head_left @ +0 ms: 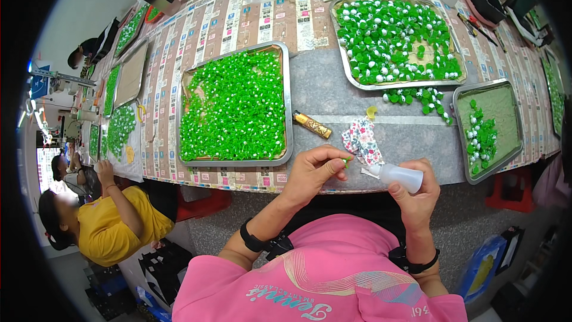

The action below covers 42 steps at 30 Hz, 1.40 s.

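Note:
Between the thumb and fingers of my left hand is a small green plastic piece, pinched near the table's front edge. My right hand is wrapped round a translucent white squeeze bottle. The bottle lies tilted, its nozzle pointing left toward the green piece; whether they touch is too small to tell. Just beyond the bottle is a crumpled floral cloth, with a small yellow piece at its far end. A gold and black patterned cylinder rests beyond my left hand.
A metal tray of small green pieces stands at left. Another tray holds green pieces with white balls; several more lie loose before it. A smaller tray is at right. Farther left sits a person in yellow.

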Each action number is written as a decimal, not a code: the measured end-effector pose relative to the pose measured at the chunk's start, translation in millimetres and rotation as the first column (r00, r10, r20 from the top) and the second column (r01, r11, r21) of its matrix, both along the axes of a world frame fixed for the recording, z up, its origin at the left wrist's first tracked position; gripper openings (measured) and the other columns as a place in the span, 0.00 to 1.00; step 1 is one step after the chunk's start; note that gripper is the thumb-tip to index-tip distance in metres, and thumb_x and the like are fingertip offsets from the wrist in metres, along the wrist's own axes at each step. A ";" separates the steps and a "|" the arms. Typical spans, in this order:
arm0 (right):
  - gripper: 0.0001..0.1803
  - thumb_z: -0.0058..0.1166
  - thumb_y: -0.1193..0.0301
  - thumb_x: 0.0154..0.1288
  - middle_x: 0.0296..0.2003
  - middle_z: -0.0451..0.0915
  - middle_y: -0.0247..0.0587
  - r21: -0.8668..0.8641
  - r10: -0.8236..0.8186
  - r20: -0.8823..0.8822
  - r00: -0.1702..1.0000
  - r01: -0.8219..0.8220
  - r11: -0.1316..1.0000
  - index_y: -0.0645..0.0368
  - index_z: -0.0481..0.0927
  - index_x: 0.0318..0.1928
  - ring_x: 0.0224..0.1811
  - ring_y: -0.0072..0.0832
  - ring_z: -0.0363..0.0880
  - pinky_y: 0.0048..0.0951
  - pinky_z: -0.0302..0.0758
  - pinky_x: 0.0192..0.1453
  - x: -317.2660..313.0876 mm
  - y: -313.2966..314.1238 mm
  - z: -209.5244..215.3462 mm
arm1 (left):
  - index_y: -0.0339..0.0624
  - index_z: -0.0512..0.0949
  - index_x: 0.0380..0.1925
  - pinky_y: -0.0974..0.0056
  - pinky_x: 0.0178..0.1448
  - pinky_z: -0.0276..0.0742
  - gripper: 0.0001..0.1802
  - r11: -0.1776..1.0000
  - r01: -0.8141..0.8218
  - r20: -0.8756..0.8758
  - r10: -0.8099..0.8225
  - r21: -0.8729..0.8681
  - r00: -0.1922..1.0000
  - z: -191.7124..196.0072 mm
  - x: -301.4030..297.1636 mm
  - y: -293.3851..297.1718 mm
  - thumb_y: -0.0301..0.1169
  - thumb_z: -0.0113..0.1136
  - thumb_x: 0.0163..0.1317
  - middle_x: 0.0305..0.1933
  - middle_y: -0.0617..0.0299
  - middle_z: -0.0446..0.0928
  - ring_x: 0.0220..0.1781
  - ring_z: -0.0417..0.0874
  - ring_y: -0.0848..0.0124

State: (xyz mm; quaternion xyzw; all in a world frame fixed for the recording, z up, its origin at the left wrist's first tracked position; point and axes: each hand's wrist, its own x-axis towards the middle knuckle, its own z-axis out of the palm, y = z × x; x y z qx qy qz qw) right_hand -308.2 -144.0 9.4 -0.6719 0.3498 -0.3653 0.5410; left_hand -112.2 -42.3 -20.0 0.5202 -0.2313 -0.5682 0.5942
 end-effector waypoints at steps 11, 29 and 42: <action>0.21 0.71 0.63 0.48 0.32 0.71 0.33 0.026 0.006 0.000 1.000 -0.006 1.000 0.62 0.77 0.37 0.32 0.20 0.71 0.21 0.68 0.36 2.8 1.0 0.7 | 0.32 0.79 0.41 0.69 0.42 0.80 0.10 1.000 0.001 0.008 -0.001 -0.003 1.000 1.3 -0.1 -0.5 0.26 0.55 0.63 0.36 0.62 0.74 0.33 0.78 0.77; 0.17 0.60 0.81 0.54 0.43 0.77 0.41 0.044 -0.071 0.023 0.997 0.070 0.997 0.65 0.73 0.45 0.46 0.26 0.76 0.24 0.72 0.50 25.0 -29.0 -34.1 | 0.29 0.77 0.42 0.67 0.41 0.80 0.11 0.999 -0.051 -0.066 0.050 -0.006 0.997 2.6 1.3 0.0 0.25 0.56 0.63 0.36 0.60 0.74 0.32 0.77 0.75; 0.26 0.48 0.87 0.52 0.51 0.73 0.49 -0.015 0.046 -0.055 0.997 -0.047 0.999 0.63 0.64 0.54 0.59 0.35 0.71 0.31 0.66 0.61 16.1 -33.8 -23.3 | 0.31 0.78 0.41 0.65 0.40 0.80 0.10 0.996 -0.081 -0.115 0.077 -0.026 0.990 -3.0 0.0 1.6 0.26 0.57 0.62 0.35 0.58 0.76 0.32 0.77 0.73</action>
